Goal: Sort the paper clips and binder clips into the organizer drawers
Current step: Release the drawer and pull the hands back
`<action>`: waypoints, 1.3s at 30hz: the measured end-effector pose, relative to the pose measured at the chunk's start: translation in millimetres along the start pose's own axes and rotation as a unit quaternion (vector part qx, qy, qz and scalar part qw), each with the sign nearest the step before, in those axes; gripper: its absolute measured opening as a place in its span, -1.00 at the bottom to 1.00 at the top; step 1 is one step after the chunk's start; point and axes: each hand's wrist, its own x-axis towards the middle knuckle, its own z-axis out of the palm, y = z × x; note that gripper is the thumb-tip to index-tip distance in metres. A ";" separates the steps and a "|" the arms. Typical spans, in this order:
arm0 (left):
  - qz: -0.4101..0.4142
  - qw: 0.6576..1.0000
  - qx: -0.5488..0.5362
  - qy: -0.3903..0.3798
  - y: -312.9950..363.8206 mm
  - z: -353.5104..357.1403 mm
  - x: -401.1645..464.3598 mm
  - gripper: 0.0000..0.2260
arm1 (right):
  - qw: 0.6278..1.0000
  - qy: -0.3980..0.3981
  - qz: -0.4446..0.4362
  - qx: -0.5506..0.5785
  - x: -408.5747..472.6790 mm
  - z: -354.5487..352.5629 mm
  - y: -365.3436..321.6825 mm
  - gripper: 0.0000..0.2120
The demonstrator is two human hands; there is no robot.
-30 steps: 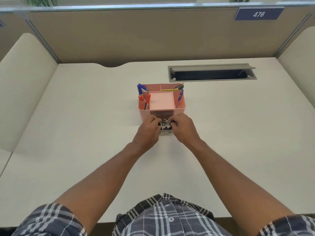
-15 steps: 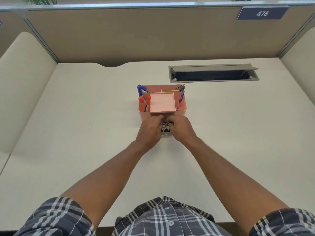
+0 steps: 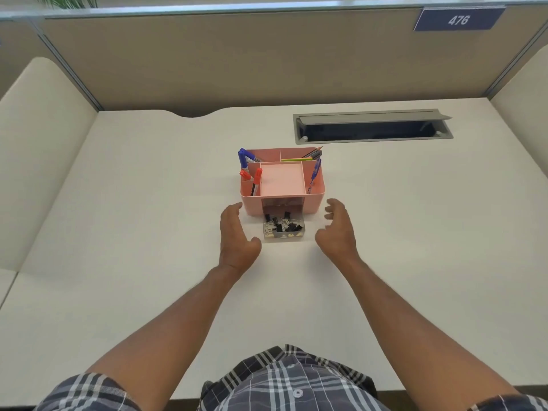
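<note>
A pink desk organizer (image 3: 314, 200) stands mid-desk with pens and pencils in its side compartments. Its clear drawer (image 3: 284, 235) is pulled out toward me and holds several black binder clips (image 3: 281, 224). My left hand (image 3: 237, 238) hovers just left of the drawer, fingers apart, holding nothing. My right hand (image 3: 338, 229) hovers just right of the drawer, also open and empty. Neither hand touches the drawer.
A grey cable hatch (image 3: 373, 126) is sunk into the desk at the back right. Beige partition walls (image 3: 267, 60) close off the back and both sides. A blue sign reading 476 (image 3: 459, 19) hangs at the upper right.
Both hands were together over the drawer, handling the clips. They have now let go and drawn apart to either side, uncovering the drawer and the binder clips in it.
</note>
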 end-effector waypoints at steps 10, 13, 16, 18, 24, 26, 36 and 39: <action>-0.031 0.993 -0.001 -0.115 1.7 -0.4 31.5 -0.25 | 0.988 -0.146 -0.047 -0.018 28.3 3.8 4.3 0.08; -0.033 0.994 -0.003 -0.104 0.5 2.6 40.4 -0.26 | 0.989 -0.125 -0.071 -0.017 34.9 6.3 -0.5 -0.14; -0.040 0.996 -0.024 -0.073 0.0 8.3 48.1 -0.31 | 0.996 -0.061 -0.065 -0.028 41.0 15.1 -0.2 -0.29; -0.053 0.997 -0.042 -0.045 2.8 13.9 52.6 -0.36 | 0.999 -0.020 -0.043 -0.010 43.7 22.6 -1.3 -0.37; -0.057 0.997 -0.038 0.033 17.2 24.5 51.9 -0.49 | 0.998 0.068 -0.012 -0.007 46.6 39.6 -2.8 -0.44; -0.057 0.997 -0.024 0.040 17.2 24.1 50.7 -0.49 | 0.997 0.075 -0.006 -0.013 47.2 42.2 -1.5 -0.43; -0.059 0.997 -0.013 0.038 12.1 25.0 51.9 -0.54 | 0.996 0.082 0.000 -0.026 49.5 41.5 -0.6 -0.45; -0.051 0.998 0.003 0.030 5.5 26.3 50.3 -0.55 | 0.996 0.079 0.001 -0.046 51.8 42.5 3.5 -0.52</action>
